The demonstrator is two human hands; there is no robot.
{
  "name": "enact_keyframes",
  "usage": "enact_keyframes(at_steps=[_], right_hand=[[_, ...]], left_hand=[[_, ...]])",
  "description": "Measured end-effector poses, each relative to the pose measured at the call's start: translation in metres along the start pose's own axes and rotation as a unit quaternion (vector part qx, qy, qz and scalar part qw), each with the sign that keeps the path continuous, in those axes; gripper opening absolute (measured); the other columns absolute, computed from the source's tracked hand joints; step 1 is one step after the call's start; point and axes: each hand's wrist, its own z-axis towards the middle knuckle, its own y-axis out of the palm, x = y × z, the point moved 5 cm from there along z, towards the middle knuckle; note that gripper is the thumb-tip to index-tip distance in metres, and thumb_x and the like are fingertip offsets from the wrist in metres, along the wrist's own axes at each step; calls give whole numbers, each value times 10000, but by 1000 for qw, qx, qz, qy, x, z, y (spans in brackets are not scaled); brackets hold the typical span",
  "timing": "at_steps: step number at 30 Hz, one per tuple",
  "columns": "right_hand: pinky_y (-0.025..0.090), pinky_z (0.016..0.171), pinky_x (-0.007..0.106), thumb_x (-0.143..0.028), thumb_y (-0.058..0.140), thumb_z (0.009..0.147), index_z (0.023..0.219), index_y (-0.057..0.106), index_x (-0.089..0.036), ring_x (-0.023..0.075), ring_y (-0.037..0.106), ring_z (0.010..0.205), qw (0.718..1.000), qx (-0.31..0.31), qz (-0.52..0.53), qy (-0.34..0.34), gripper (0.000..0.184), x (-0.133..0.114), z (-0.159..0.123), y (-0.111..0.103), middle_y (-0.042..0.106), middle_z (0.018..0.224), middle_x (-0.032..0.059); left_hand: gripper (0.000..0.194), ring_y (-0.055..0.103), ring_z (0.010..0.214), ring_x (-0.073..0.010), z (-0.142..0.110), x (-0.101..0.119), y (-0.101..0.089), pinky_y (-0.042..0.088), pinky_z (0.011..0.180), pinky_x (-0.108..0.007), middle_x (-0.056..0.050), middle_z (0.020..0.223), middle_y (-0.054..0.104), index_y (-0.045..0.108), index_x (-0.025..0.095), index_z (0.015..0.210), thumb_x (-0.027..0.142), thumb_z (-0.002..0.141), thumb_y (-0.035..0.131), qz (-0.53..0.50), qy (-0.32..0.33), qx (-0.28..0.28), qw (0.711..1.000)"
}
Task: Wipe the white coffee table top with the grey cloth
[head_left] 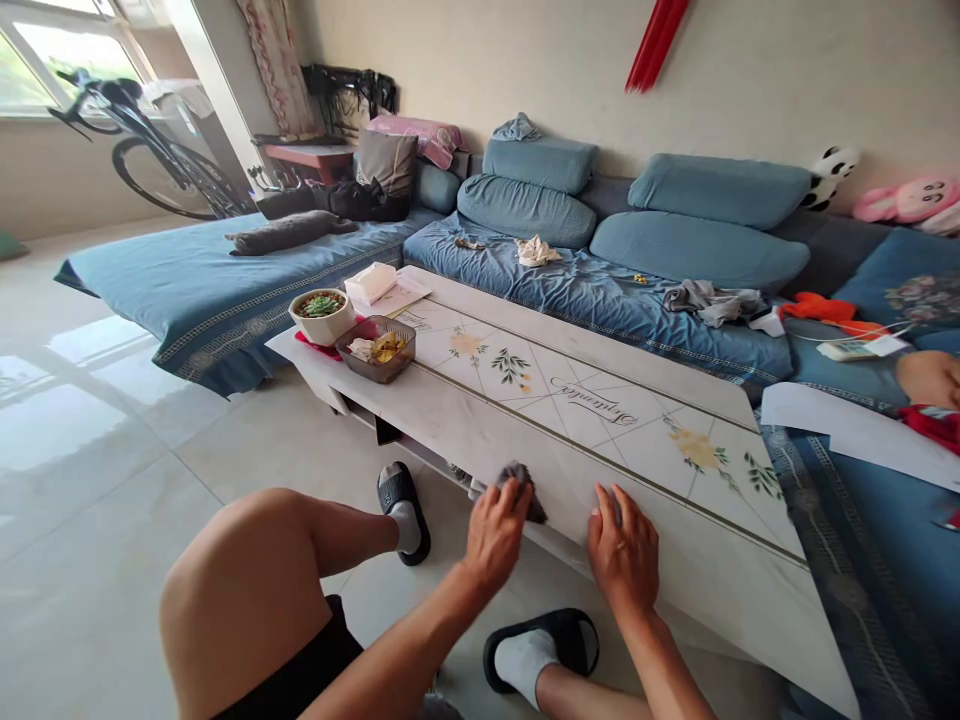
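At the near edge of the long white coffee table (480, 400), my left hand (495, 535) is closed around a small dark grey, fuzzy piece of cloth (535, 500). The cloth bunches up beyond my fingertips, and part of it is hidden behind them. To the right, my right hand (624, 548) rests on the table's near edge with its fingers stretched forward and slightly apart. A small greyish patch shows between those fingers, too unclear to name. The tabletop carries a printed panel with flowers and lettering.
On the table's far left stand a potted succulent (322, 315), a brown plastic basket (379, 350) with scraps in it, and a tissue pack (370, 283). A blue sofa (525, 210) runs behind. Another person's arm (928, 378) shows at the right edge.
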Motion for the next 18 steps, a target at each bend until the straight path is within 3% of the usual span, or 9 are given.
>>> enact_keyframes(at_steps=[2,3,5,7,9,11,15,16,18], right_hand=[[455,1087,468,-312,408,1090,1462,624,-168,325,611,1315,1000,8,-5,-9,454,1,0,0,617,1524,185],[457,1077,462,-313,414,1090,1456,629,-169,323,617,1303,1000,14,-5,-13,448,1,0,0,623,1517,181],[460,1063,459,-312,424,1085,1456,631,-177,323,621,1292,1000,19,1,-15,446,2,0,0,624,1516,176],[459,1062,467,-305,428,1078,1468,627,-187,327,617,1298,1000,18,9,-13,454,3,-1,1,615,1526,175],[459,1066,475,-300,434,1074,1480,622,-194,331,612,1308,1000,15,13,-9,460,2,-2,2,605,1536,174],[463,1068,477,-299,444,1074,1484,620,-197,334,609,1317,1000,17,11,-2,458,3,-2,2,602,1543,172],[472,1056,472,-304,449,1078,1486,616,-199,334,616,1311,1000,14,3,-3,454,3,-1,1,610,1539,169],[473,1052,472,-306,447,1077,1489,613,-200,335,619,1304,1000,13,4,-6,457,3,-1,1,613,1534,170],[471,1048,474,-311,445,1076,1496,609,-201,337,622,1298,1000,12,6,-9,464,3,0,0,617,1527,172]], left_hand=[[544,622,1044,-205,-5,11,1,570,890,-318,-80,1451,648,558,268,1572,158,1039,559,-6,61,9,998],[540,622,1023,-200,-7,3,-1,567,868,-315,-78,1452,650,555,281,1575,172,1046,564,-2,83,12,996],[553,619,1000,-200,-8,-32,-9,560,863,-324,-75,1452,657,553,311,1582,167,1048,563,17,90,13,996],[590,616,1006,-215,-7,-75,-17,557,883,-347,-82,1453,661,568,319,1576,105,1026,546,47,32,16,998],[636,615,1037,-230,-7,-95,-20,558,914,-362,-95,1449,663,589,303,1563,35,992,514,68,-47,22,996],[648,617,1051,-229,-8,-76,-16,561,922,-354,-100,1433,669,596,276,1560,11,976,502,63,-71,23,995],[576,620,1024,-201,-9,0,-2,561,884,-320,-86,1455,654,544,269,1599,134,1039,552,-1,14,-8,1000],[560,619,1017,-195,-8,6,-3,558,876,-314,-79,1465,648,533,283,1605,171,1057,558,-12,40,-19,999],[538,617,1006,-192,-6,-8,-8,554,869,-315,-68,1469,648,529,315,1604,209,1077,559,-12,70,-35,997]])
